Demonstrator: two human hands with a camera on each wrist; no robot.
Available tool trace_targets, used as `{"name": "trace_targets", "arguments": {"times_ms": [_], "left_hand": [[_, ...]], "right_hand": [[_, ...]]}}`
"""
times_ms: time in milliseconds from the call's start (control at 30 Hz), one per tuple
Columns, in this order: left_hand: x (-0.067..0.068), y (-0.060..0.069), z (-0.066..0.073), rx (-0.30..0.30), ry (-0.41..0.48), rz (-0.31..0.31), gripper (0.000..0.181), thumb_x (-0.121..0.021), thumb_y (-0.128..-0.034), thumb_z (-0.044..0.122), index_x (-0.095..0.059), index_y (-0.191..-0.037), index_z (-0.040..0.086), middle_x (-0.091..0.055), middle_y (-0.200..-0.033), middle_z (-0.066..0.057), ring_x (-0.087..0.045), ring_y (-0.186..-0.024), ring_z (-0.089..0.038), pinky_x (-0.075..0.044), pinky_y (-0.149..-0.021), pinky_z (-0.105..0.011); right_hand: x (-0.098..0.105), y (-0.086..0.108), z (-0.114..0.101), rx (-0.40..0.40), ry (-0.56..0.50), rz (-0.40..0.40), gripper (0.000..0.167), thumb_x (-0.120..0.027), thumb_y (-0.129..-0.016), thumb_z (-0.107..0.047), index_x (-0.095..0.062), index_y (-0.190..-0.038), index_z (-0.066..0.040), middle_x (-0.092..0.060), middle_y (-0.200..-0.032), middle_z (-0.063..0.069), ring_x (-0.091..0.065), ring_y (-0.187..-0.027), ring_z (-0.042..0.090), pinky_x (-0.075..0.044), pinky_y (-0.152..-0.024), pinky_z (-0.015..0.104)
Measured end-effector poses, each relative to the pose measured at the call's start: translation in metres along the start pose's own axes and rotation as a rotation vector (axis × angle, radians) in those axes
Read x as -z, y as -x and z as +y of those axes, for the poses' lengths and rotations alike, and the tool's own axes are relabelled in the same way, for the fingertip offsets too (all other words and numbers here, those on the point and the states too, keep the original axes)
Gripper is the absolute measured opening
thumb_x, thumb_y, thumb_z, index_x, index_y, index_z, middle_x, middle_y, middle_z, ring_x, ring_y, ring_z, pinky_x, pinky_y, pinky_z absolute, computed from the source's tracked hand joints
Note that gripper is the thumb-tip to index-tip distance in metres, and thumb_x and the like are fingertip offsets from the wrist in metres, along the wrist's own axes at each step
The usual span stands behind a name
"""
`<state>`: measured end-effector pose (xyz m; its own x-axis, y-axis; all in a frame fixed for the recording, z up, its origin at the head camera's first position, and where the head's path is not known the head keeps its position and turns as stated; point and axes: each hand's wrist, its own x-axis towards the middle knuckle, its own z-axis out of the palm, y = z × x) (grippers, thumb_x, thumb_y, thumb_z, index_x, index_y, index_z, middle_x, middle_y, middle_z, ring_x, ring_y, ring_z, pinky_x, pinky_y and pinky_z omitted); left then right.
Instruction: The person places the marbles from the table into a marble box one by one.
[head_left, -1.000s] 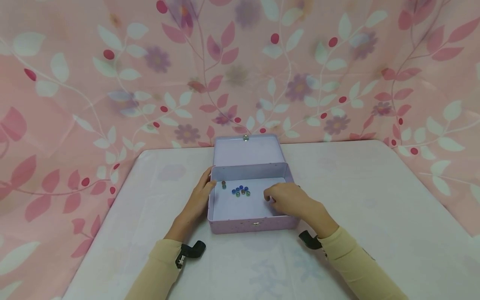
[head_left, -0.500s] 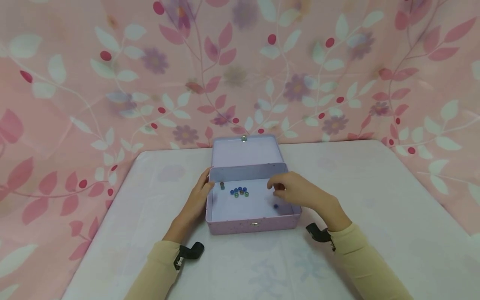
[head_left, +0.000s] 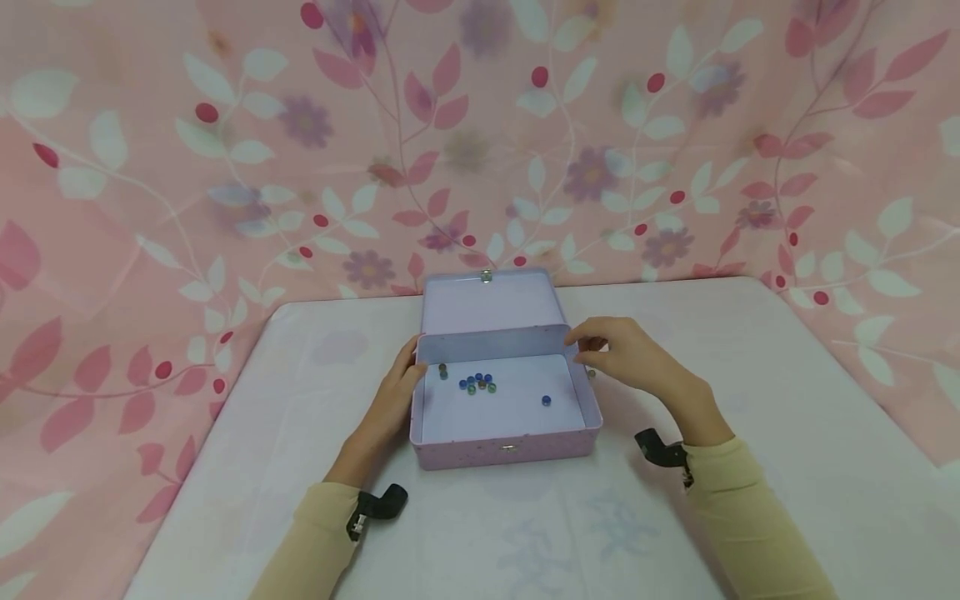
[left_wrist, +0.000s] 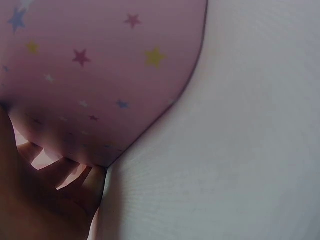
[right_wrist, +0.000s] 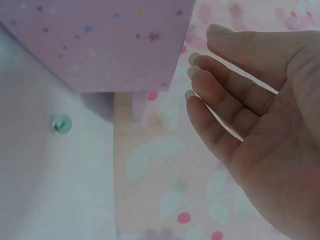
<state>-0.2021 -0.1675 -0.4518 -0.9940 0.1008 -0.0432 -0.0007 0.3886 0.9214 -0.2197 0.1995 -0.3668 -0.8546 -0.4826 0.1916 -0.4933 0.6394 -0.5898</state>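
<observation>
A lilac tin box (head_left: 510, 451) with stars on its outer walls stands on the table, its hinged lid (head_left: 491, 302) laid back. Several marbles (head_left: 478, 383) sit grouped on its floor, two more (head_left: 442, 372) lie by the left wall, and a blue marble (head_left: 546, 401) is alone at the right. My left hand (head_left: 393, 392) grips the left wall, thumb over the rim, fingers outside. Over the box's right rim hovers my right hand (head_left: 637, 354), fingers loosely bent and holding nothing. A clear marble with green inside (right_wrist: 62, 123) lies on the table beside the box.
A white cloth covers the table (head_left: 300, 467), with a pink floral curtain (head_left: 480, 142) hanging behind its far edge. Black wrist mounts (head_left: 378, 504) stick out from both sleeves.
My right hand has let go of the blue marble inside the box, then risen and moved right to the rim. The left hand stays on the left wall.
</observation>
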Motion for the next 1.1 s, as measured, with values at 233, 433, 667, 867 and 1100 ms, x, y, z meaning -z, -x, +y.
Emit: {"name": "trace_targets", "arguments": {"times_ms": [233, 433, 667, 867, 1100], "left_hand": [[0.000, 0.000, -0.002, -0.002, -0.010, -0.003, 0.055, -0.033, -0.1041, 0.044, -0.015, -0.157, 0.044, -0.020, -0.166, 0.009, -0.019, -0.155, -0.023, -0.017, -0.122, -0.060], [0.000, 0.000, -0.003, -0.009, -0.006, -0.001, 0.055, -0.034, -0.1046, 0.042, -0.016, -0.156, 0.043, -0.019, -0.166, 0.009, -0.018, -0.155, -0.023, -0.017, -0.122, -0.059], [0.000, -0.001, -0.003, -0.010, -0.010, -0.003, 0.056, -0.033, -0.1039, 0.046, -0.015, -0.156, 0.044, -0.017, -0.166, 0.010, -0.017, -0.155, -0.023, -0.017, -0.122, -0.060], [0.000, -0.002, -0.004, -0.034, 0.002, -0.010, 0.056, -0.034, -0.1032, 0.048, -0.016, -0.156, 0.044, -0.020, -0.166, 0.008, -0.019, -0.155, -0.025, -0.018, -0.121, -0.061], [0.000, -0.001, -0.005, -0.055, 0.014, -0.007, 0.056, -0.035, -0.1034, 0.046, -0.017, -0.157, 0.041, -0.023, -0.165, 0.007, -0.020, -0.154, -0.025, -0.019, -0.121, -0.060]], "right_hand": [[0.002, 0.001, 0.022, -0.104, 0.056, -0.029, 0.022, -0.070, -0.086, -0.003, -0.072, -0.108, -0.004, -0.065, -0.085, 0.005, -0.057, -0.079, 0.018, -0.050, -0.069, 0.030], [-0.005, -0.001, 0.040, -0.168, 0.107, -0.136, 0.024, -0.069, -0.082, -0.003, -0.071, -0.106, -0.004, -0.061, -0.078, 0.005, -0.053, -0.072, 0.017, -0.046, -0.064, 0.029], [-0.014, 0.000, 0.057, -0.184, 0.095, -0.190, 0.022, -0.068, -0.078, -0.002, -0.072, -0.100, -0.005, -0.059, -0.074, 0.004, -0.052, -0.069, 0.016, -0.044, -0.063, 0.029], [-0.022, -0.001, 0.066, -0.194, 0.087, -0.212, 0.020, -0.070, -0.078, -0.003, -0.071, -0.097, -0.006, -0.061, -0.076, 0.004, -0.054, -0.071, 0.015, -0.045, -0.064, 0.029], [-0.032, -0.005, 0.066, -0.182, 0.101, -0.208, 0.013, -0.066, -0.079, -0.004, -0.069, -0.090, -0.009, -0.061, -0.076, 0.002, -0.053, -0.071, 0.015, -0.044, -0.063, 0.029]]}}
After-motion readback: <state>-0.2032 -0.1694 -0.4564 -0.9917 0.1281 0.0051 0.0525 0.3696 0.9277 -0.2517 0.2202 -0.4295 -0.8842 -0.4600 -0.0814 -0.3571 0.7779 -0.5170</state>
